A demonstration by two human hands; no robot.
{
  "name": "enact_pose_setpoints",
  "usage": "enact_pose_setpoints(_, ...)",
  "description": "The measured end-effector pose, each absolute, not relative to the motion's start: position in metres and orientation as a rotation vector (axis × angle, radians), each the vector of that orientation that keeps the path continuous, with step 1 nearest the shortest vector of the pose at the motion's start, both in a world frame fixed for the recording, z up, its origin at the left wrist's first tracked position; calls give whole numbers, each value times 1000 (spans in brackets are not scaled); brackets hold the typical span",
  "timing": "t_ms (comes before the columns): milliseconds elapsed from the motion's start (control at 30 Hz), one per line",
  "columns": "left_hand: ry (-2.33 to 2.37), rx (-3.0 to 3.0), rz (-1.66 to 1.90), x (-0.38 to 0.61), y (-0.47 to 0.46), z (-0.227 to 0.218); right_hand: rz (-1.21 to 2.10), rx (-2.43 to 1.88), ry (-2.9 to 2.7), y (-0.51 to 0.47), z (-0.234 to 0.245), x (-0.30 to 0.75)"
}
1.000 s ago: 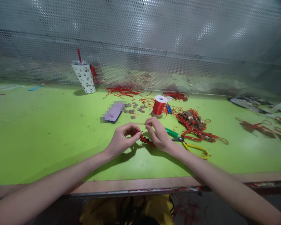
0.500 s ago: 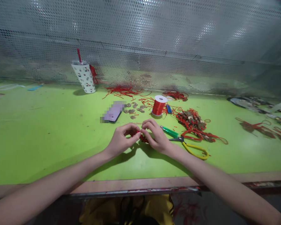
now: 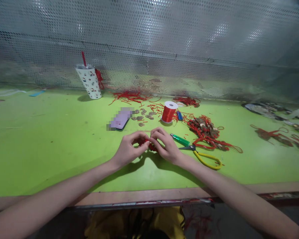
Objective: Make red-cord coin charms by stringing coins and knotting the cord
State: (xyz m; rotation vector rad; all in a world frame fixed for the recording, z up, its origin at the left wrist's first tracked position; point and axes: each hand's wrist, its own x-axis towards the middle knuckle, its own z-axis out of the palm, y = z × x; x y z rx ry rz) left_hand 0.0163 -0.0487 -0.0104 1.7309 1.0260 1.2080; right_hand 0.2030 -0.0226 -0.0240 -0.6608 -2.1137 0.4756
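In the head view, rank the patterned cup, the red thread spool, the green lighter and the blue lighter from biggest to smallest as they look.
1. patterned cup
2. red thread spool
3. green lighter
4. blue lighter
The green lighter lies nearer the camera, so the two lighters may truly be alike.

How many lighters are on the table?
2: a green lighter by the right hand, and a blue lighter beside the spool. Cord piles may hide more.
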Motion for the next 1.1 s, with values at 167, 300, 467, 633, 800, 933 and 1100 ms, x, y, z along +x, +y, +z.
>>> enact_pose_setpoints(167,1042,1743,1235,16,-47,-12,533,-749,-2054,-18,-21,207)
enact_pose_setpoints(300,1032,1768,1203,16,-48,-11,602,-697,-2052,-20,-20,207)
enact_pose_setpoints(467,1020,1782,1223,16,-48,-12,718,-743,-2006,-21,-19,206)
enact_pose_setpoints(633,960,1868,1264,14,-48,-10,1027,-762,-2061,-21,-14,210)
enact_pose_setpoints(800,1030,1939,1354,6,-41,0,1123,-743,-2011,-21,-14,209)
enact_pose_setpoints(933,1165,1737,1450,1,-37,6,1180,-808,-1805,-20,-18,207)
enact_pose_setpoints(1100,1128,1602,1230,7,-44,1,1191,-803,-1643,-23,-19,204)
